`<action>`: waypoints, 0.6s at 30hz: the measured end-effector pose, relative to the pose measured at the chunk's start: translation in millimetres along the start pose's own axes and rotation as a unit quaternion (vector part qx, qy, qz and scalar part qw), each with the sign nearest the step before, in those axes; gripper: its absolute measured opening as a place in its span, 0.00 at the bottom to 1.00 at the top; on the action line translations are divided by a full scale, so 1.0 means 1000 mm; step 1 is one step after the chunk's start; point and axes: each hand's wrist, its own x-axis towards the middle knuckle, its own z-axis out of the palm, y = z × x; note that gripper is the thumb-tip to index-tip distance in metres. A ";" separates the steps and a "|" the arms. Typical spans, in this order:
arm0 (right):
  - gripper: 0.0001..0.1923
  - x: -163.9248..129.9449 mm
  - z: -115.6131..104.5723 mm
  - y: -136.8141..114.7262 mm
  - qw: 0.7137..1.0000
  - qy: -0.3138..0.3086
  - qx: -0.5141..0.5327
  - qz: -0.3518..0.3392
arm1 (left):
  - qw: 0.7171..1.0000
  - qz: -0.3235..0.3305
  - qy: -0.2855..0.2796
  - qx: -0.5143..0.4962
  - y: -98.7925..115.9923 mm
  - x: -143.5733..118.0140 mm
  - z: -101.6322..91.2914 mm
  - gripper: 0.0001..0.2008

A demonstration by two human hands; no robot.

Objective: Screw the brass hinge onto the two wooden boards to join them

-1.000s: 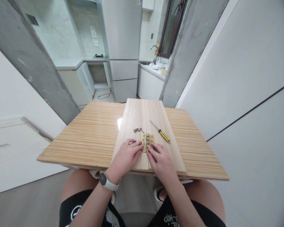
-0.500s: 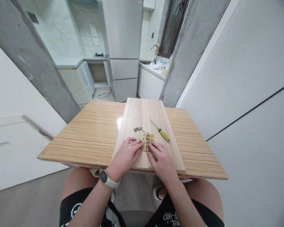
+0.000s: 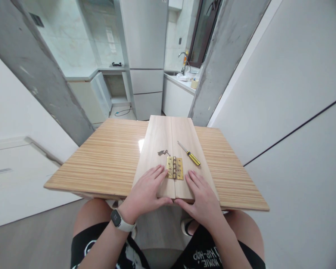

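Two pale wooden boards lie side by side on the striped wooden table (image 3: 100, 164): a left board (image 3: 156, 142) and a right board (image 3: 186, 138). A brass hinge (image 3: 175, 167) lies flat across their seam. My left hand (image 3: 147, 192) rests flat on the near end of the left board, thumb hooked over its front edge. My right hand (image 3: 203, 196) lies flat on the near end of the right board in the same way. Neither hand touches the hinge. A small heap of screws (image 3: 162, 152) sits just beyond the hinge, and a yellow-and-black screwdriver (image 3: 190, 154) lies on the right board.
The table's near edge is over my knees. A grey concrete pillar (image 3: 221, 56) and a white wall stand close on the right, another pillar (image 3: 36, 71) on the left. Behind the table are a fridge (image 3: 145, 56) and a kitchen counter with a sink (image 3: 182, 80).
Both hands have drawn back from the hinge toward me and now lie flat on the boards' near ends, gripping their front edges. The hinge lies uncovered.
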 end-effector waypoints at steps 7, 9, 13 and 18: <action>0.46 0.000 0.006 -0.003 1.000 0.007 -0.021 -0.006 | 1.000 -0.002 -0.006 0.011 -0.007 0.002 0.010 0.55; 0.45 0.000 0.006 -0.003 1.000 0.005 -0.027 -0.007 | 1.000 -0.002 -0.009 0.016 -0.009 0.003 0.013 0.56; 0.45 0.000 0.007 -0.002 1.000 0.009 -0.019 -0.009 | 1.000 -0.003 -0.014 0.018 -0.011 0.004 0.016 0.56; 0.44 0.001 0.007 -0.002 1.000 0.013 -0.014 -0.008 | 1.000 -0.003 -0.013 0.009 -0.012 0.005 0.016 0.57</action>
